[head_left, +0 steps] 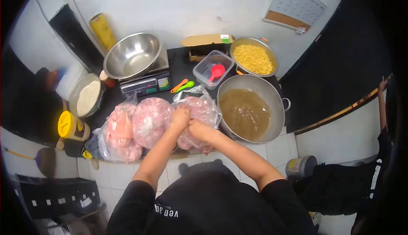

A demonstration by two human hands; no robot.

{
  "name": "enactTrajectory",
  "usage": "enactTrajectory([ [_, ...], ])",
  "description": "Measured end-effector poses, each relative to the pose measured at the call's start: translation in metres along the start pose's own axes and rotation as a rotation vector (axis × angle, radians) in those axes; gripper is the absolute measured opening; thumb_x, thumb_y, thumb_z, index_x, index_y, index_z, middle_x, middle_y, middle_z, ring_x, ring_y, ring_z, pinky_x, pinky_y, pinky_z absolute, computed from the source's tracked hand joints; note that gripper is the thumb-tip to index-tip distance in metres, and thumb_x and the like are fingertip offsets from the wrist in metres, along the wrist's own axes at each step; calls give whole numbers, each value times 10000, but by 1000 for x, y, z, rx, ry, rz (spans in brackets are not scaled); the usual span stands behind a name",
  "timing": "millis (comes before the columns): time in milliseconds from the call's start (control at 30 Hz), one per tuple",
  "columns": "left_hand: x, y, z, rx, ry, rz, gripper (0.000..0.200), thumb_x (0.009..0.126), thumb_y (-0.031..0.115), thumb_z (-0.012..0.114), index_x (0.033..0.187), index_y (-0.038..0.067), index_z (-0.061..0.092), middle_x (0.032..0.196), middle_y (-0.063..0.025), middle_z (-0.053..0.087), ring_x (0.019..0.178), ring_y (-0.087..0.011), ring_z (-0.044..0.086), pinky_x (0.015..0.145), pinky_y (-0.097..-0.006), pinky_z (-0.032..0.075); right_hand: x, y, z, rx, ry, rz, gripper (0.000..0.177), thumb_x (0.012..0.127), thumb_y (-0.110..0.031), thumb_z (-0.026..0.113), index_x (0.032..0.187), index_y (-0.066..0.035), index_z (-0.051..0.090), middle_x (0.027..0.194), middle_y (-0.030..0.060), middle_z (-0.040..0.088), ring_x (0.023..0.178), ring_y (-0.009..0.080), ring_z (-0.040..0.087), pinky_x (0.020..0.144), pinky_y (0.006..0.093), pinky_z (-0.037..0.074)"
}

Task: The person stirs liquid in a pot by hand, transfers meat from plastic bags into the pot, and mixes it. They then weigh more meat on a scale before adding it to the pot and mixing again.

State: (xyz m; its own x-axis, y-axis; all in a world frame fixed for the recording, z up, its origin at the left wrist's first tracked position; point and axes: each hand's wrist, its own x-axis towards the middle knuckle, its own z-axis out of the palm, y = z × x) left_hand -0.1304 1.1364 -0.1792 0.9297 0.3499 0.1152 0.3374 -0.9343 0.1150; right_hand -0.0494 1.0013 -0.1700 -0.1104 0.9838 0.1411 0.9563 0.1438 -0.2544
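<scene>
- Head view, landmark: large grey pot [276,96] of brown liquid, right end of the black table.
- Right-hand bag [201,105], clear plastic, pink meat-like contents: immediately left of the pot, on the table's near side; long axis running roughly from the person towards the wall, as I see it.
- Left hand [180,116]: on the bag's upper face, the farther hand from the pot; fingers bunched, apparently pinching plastic.
- Right hand [199,130]: on the same bag, nearer the pot; fingers curled in, seemingly clamped on film, tips partly hidden. Both hands close together, the bag directly beneath them.
- Middle bag [148,118], similar contents: farther left of the pot, by the left forearm.
- Clear tub [204,69] with red scoop [218,70]: behind and left of the pot.
- Yellow strips [251,59] in a pan: behind the pot.
- Digital scale [146,86] bearing a steel bowl [115,62]: left of the pot, set back.
</scene>
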Motion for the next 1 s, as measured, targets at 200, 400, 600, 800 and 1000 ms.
enactTrajectory([
  [200,26,-46,21,-1203,116,-646,152,864,71,473,879,0,607,689,-89,607,573,-173,574,502,-338,447,-29,-15,-37,-159,-140,390,148,795,-85,594,906,-18,663,826,173,690,775,292,701,660,383,566],
  [400,36,-31,-23,-699,409,-456,229,885,172,558,989,-31,569,818,-232,633,768,-370,630,731,-435,487,-30,-7,-42,-141,-355,612,151,790,-96,619,891,-20,701,916,171,702,865,293,697,725,382,561],
  [600,-2,13,-74,-388,602,-21,323,806,109,626,1098,9,530,924,-240,601,874,-401,614,767,-474,477,24,-6,-28,-104,-173,452,210,781,-82,619,971,-12,670,940,191,695,906,327,685,759,440,545],
  [800,-36,-1,-22,-413,26,157,332,808,95,593,1108,-17,508,929,-209,637,844,-395,638,732,-483,511,23,32,8,-18,-108,536,353,704,-72,692,1052,-29,648,997,202,682,948,344,667,796,437,538],
  [1000,-55,-18,-15,-205,-397,-27,382,798,122,588,1139,-33,514,1011,-236,656,892,-402,655,784,-464,529,38,22,-3,10,-384,628,307,708,-83,687,1007,-19,665,998,209,678,956,342,665,806,437,538],
])
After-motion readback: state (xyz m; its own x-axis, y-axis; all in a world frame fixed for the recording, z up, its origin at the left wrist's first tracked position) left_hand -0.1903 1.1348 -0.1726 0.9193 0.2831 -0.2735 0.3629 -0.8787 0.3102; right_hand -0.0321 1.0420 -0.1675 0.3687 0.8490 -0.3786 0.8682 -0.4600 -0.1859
